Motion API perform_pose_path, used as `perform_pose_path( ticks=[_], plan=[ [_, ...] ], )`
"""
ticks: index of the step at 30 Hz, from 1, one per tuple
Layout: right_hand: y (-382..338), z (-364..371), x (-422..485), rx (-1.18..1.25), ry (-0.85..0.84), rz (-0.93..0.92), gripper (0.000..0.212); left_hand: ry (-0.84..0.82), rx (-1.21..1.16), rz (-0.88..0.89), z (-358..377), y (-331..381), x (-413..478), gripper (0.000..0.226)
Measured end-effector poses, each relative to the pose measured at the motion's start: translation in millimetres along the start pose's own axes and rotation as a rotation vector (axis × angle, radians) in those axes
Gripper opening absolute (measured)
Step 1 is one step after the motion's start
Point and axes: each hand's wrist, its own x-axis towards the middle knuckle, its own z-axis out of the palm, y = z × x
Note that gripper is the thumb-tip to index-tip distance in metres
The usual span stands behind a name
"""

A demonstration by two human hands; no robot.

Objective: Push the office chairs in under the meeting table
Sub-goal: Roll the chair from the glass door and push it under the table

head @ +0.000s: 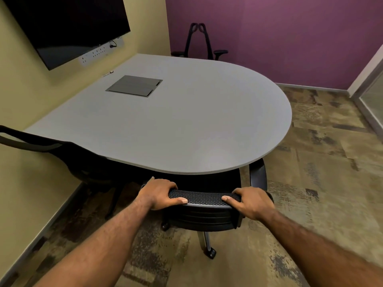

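Note:
A grey meeting table (pixel 186 121) with a rounded end fills the middle of the head view. A black mesh office chair (pixel 204 212) stands at its near edge, seat partly under the top. My left hand (pixel 159 193) and my right hand (pixel 251 203) both grip the top of its backrest, one at each end. A second black chair (pixel 68 160) stands at the near left, tucked partly under the table. A third black chair (pixel 199 41) is at the far side against the purple wall.
A dark wall screen (pixel 66 25) and a socket strip (pixel 99 52) hang on the yellow wall at the left. A grey cable hatch (pixel 134 85) is set in the table top. A glass partition (pixel 373 90) stands at the right. Patterned carpet (pixel 310 183) spreads to the right.

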Motion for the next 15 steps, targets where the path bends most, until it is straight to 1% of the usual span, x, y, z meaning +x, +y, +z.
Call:
perform_pose_path(
  ticks=[4, 11, 15],
  plan=[
    [-16, -3, 15, -0.009, -0.011, 0.013, 0.095, 0.013, 0.014, -0.004, -3, -22, 8, 0.107],
    [-22, -10, 48, -0.06, 0.005, 0.016, 0.096, 0.107, 0.029, 0.006, -5, -45, 32, 0.1],
    [-15, -10, 64, -0.037, -0.044, 0.027, 0.092, 0.11, 0.001, 0.024, -9, -46, 41, 0.099]
  ],
)
